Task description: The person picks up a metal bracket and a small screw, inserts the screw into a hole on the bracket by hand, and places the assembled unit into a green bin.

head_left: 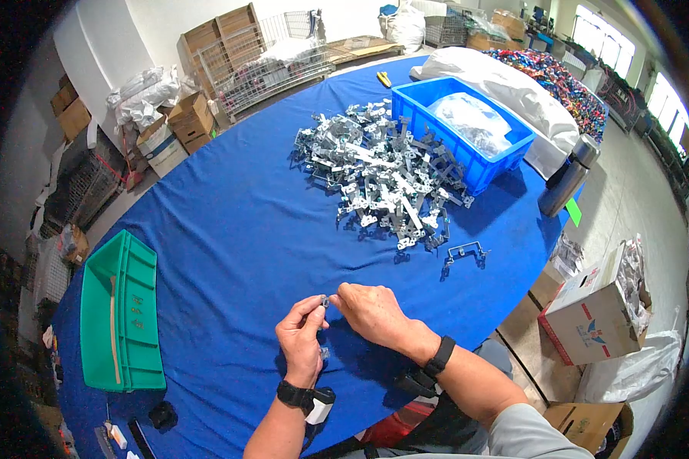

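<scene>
My left hand (302,340) is closed around a small metal bracket (325,302). One end of it shows at the fingertips and another metal bit sticks out below the palm. My right hand (375,312) meets it there, thumb and forefinger pinched at the bracket's upper end. Whatever lies between those right fingertips is too small to make out. Beyond both hands spreads a heap of silvery metal brackets (383,172). A single U-shaped bracket (464,251) lies apart from the heap, to the right.
A blue bin (476,177) with a clear plastic bag stands behind the heap. At left is a green bin (122,375) with a strip inside. A steel thermos (566,180) stands near the right edge of the blue-covered table (230,252). A yellow-handled tool (383,79) lies at the back.
</scene>
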Demonstrator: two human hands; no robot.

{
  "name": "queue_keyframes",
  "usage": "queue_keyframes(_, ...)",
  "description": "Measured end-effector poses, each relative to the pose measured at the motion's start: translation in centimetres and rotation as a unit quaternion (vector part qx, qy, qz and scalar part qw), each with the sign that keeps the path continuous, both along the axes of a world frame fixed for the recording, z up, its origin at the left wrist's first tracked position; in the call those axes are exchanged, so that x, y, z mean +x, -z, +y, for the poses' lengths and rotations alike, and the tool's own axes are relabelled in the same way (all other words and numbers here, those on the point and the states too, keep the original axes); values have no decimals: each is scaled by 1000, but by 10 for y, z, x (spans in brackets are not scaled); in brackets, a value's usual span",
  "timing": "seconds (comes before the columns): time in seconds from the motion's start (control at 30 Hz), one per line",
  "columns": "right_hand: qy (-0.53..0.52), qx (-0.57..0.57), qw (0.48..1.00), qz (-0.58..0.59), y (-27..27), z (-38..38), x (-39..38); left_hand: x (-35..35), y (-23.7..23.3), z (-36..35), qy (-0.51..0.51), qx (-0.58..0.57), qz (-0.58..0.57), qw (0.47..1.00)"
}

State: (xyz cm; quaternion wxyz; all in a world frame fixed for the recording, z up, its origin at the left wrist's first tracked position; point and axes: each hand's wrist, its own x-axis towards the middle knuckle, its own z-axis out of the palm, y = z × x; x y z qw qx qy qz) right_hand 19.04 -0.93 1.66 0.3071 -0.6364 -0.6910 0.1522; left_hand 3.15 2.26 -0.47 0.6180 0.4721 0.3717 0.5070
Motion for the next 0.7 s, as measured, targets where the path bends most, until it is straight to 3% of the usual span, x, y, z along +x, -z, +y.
queue_keyframes(0.2,2,123,990,66,2,2,-2,0,0,0,-19,-4,11,1000)
queue_keyframes(0.43,6,15,1000,-18,1,0,0,0,1,1,-7,12,2,1000)
queue_keyframes(0.6,-4,99,992,77,1,1,-1,-1,1,1,-5,7,3,1000)
queue_keyframes(0.7,-4,73,993,94,0,1,0,-1,2,1,-10,9,3,1000)
